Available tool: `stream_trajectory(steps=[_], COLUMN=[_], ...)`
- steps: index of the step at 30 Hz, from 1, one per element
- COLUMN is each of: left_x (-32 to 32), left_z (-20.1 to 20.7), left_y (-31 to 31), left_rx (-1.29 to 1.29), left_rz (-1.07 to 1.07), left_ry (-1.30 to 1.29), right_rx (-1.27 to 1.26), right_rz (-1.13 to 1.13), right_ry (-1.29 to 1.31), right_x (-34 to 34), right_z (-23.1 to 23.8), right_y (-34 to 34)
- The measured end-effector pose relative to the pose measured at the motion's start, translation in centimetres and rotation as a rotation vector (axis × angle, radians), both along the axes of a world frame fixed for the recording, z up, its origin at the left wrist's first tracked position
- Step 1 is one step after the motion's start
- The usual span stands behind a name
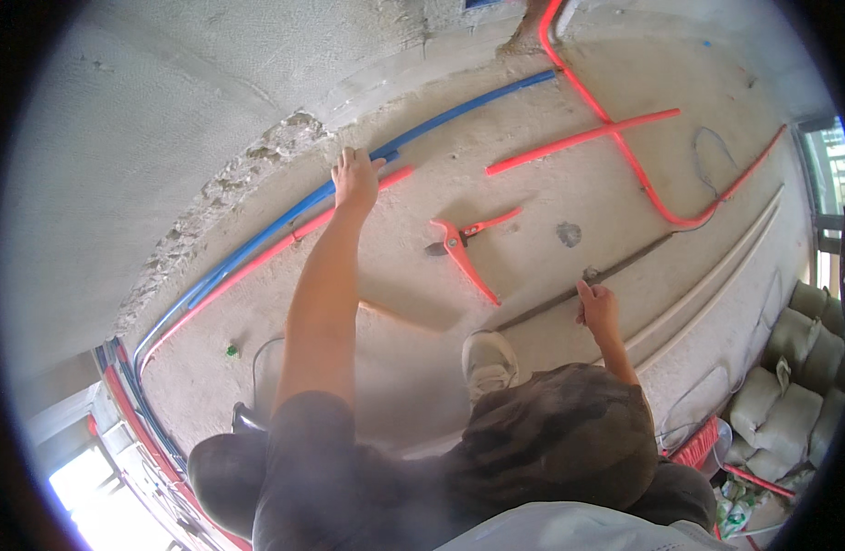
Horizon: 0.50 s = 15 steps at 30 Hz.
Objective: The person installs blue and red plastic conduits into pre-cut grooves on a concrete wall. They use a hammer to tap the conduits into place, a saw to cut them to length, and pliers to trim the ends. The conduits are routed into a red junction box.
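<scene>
Left hand [355, 179]: Where the blue pipes [320, 194] run beside the far-left wall [193, 110], its fingers bend over them; I cannot tell whether they grasp.
Right hand [599, 309]: loosely clenched, above the floor [404, 230].
Red pipe [314, 224]: just near of the blue pipes.
Red-handled cutter [454, 243]: between the hands.

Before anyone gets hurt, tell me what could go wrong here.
Scrape: the bare left hand is at the blue pipes, close to the broken wall edge, which might graze its knuckles.
Injury underfoot: the cutter lies with its handles spread, near the shoe; a step or knee could land on it.
Stumble: the short red pipe crosses the long red one and could shift if trodden on.
</scene>
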State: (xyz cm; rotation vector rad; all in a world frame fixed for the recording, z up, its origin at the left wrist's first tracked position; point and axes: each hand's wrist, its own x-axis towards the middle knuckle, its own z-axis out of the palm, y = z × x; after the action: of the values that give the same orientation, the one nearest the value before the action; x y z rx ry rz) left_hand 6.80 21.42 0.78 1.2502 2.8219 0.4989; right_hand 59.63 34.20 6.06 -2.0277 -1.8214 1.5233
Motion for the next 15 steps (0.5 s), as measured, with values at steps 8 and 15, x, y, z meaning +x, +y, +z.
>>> stream_trajectory(steps=[8,15], left_x=[-1.1,-2.3], left_z=[-1.7,-1.7], left_y=[0.6,-0.6], left_rx=[-0.104,-0.002], left_rz=[-0.003,-0.072], left_ry=[0.044,-0.096], right_rx=[0.039,0.008], right_rz=[0.09,0.013], right_ry=[-0.145,-0.141], right_x=[1.2,0.4], right_z=[-2.0,-0.3], right_y=[-0.2,-0.4])
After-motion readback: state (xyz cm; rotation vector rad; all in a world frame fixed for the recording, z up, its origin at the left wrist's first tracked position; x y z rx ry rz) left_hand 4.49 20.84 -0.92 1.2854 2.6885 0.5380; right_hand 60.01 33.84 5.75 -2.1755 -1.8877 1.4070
